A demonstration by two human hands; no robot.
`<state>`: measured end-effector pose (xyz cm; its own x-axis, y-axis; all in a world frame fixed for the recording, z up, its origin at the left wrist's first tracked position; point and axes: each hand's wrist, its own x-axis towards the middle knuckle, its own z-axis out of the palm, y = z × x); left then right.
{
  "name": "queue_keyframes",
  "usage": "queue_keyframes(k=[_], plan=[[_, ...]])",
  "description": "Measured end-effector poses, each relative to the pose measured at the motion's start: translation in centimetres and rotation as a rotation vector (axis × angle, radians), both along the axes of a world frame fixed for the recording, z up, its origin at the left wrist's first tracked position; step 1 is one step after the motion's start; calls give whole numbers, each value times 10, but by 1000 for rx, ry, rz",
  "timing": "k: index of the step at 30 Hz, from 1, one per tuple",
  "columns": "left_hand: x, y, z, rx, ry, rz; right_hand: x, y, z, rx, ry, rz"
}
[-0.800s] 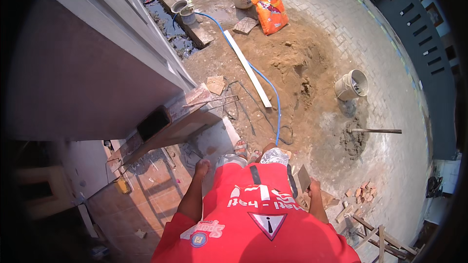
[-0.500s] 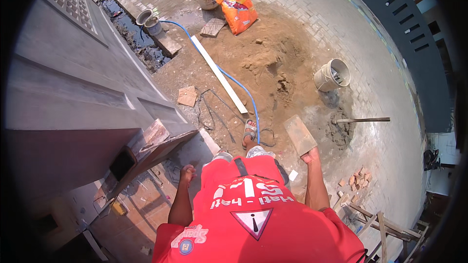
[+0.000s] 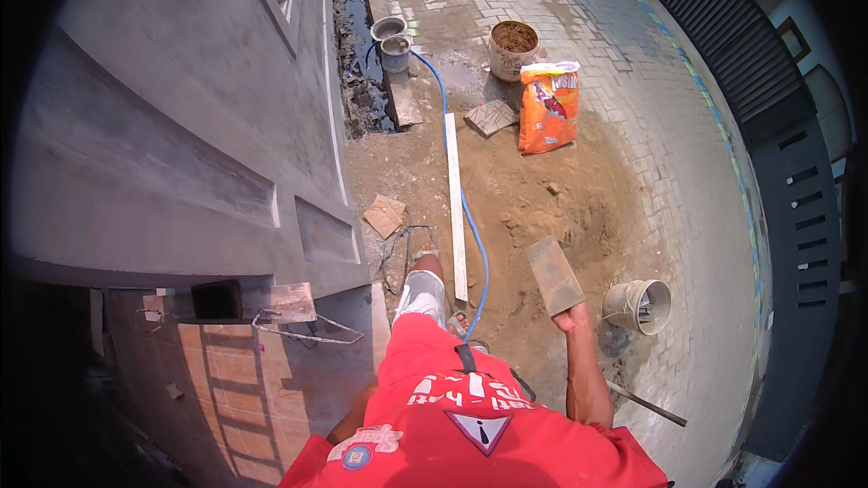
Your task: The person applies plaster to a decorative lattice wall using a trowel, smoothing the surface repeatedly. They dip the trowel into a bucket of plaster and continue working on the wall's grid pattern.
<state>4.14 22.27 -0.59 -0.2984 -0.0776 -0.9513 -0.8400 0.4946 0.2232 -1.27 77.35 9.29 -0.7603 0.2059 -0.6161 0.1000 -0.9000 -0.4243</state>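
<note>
In my right hand [image 3: 570,317] is a flat rectangular board [image 3: 553,273], brown with grey smears, gripped at its near end. It is held out to the right, over the edge of the sand pile [image 3: 561,208]. Any handle under it is hidden. Of my left arm [image 3: 355,411] only a part shows beside the red shirt, and the left hand is out of sight. Close to the right hand, on its right, stands a pale bucket [image 3: 638,306] with something metallic inside. A long handle [image 3: 649,404] lies on the ground below the bucket.
A white plank [image 3: 455,217] and a blue hose [image 3: 479,248] run along the ground ahead. Farther off are an orange sack [image 3: 548,113], a bucket of brown material [image 3: 514,54] and two small pails [image 3: 395,56] by a drainage ditch [image 3: 360,36]. A grey wall [image 3: 181,108] rises at left.
I have stepped forward, one leg now reaching ahead, and the view has turned left. The board stays in my right hand. My left hand, earlier visible with curled fingers, has gone out of sight.
</note>
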Motion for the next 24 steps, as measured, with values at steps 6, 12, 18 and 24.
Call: queue_keyframes(k=[6, 12, 18, 24], plan=[[-10, 44, -12, -57, -102, 178, -136, 24, -53, -7, -90, 252], [-101, 110, -26, -23, -69, 375, -268, 47, -44, 113, -268, 427], [-237, 158, -9, 59, 140, 538, -366, 95, -34, 178, -238, 358], [-313, 172, 1, -12, 184, 596, -450, 114, -12, 89, -111, 388]])
